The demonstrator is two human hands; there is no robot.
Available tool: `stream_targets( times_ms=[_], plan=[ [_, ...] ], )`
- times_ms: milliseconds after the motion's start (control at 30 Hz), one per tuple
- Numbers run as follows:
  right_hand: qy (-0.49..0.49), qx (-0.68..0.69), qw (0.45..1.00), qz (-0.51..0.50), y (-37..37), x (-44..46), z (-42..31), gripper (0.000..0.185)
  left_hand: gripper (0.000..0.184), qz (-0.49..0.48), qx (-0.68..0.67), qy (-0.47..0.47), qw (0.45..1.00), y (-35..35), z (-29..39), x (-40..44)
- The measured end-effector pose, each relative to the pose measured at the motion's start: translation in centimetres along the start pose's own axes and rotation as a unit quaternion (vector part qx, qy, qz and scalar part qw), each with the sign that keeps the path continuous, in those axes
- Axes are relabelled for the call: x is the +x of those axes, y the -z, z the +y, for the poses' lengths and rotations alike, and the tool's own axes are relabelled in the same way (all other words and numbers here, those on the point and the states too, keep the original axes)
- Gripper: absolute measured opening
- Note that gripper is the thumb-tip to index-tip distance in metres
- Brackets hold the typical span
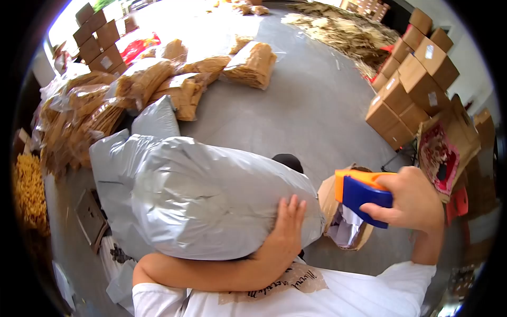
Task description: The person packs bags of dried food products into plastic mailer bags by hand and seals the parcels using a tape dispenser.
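A large, stuffed silver-grey plastic mailing bag [211, 195] lies across in front of my body. My left arm wraps around its near side, and my left hand [289, 224] presses its fingers against the bag's right end, holding it. To the right of the bag, my right hand [404, 203] is closed around a blue and orange handheld tool [364, 198], held up in the air. I cannot make out the tool's exact kind. Below it on the floor stands an open cardboard box [328, 198] with silvery plastic inside.
Clear-wrapped bundles of brown material [140, 82] lie on the left. Stacked cardboard boxes [409, 87] stand at right, near a carton with a pink lining [441, 150]. A pale, flaky pile [338, 26] lies at the back. Yellow material [30, 190] sits at far left.
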State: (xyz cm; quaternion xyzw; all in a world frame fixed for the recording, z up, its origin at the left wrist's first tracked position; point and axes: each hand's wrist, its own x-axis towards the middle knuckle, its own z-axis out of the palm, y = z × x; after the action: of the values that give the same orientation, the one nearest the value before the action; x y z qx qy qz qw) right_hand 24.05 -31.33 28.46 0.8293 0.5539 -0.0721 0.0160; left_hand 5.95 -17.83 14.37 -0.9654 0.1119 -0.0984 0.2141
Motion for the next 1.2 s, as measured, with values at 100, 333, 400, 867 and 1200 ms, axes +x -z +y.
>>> stream_targets(
  times_ms=[100, 333, 400, 867, 1200],
  plan=[
    [-0.009, 0.318, 0.934, 0.165, -1.9, 0.3, -0.1, 0.042, 0.039, 0.082, -0.071, 0.006, 0.994, 0.8, -0.4, -0.4],
    [0.037, 0.689, 0.702, 0.176, -8.9, 5.0, 1.7, 0.056, 0.033, 0.294, -0.223, 0.171, 0.914, 1.8, -3.5, -14.5],
    [0.007, 0.721, 0.663, 0.204, -10.0, 7.4, 1.5, 0.057, 0.047, 0.473, -0.068, 0.527, 0.703, -2.3, -4.0, -16.9],
    [0.146, 0.785, 0.572, 0.191, -6.2, 11.2, 3.4, 0.059, 0.048, 0.395, -0.804, 0.364, 0.256, -12.3, -20.7, -6.4],
    [0.231, 0.843, 0.455, 0.171, -3.3, 10.6, 3.8, 0.043, 0.044, 0.457, -0.655, 0.209, 0.564, -5.3, -20.7, -3.6]
  ],
)
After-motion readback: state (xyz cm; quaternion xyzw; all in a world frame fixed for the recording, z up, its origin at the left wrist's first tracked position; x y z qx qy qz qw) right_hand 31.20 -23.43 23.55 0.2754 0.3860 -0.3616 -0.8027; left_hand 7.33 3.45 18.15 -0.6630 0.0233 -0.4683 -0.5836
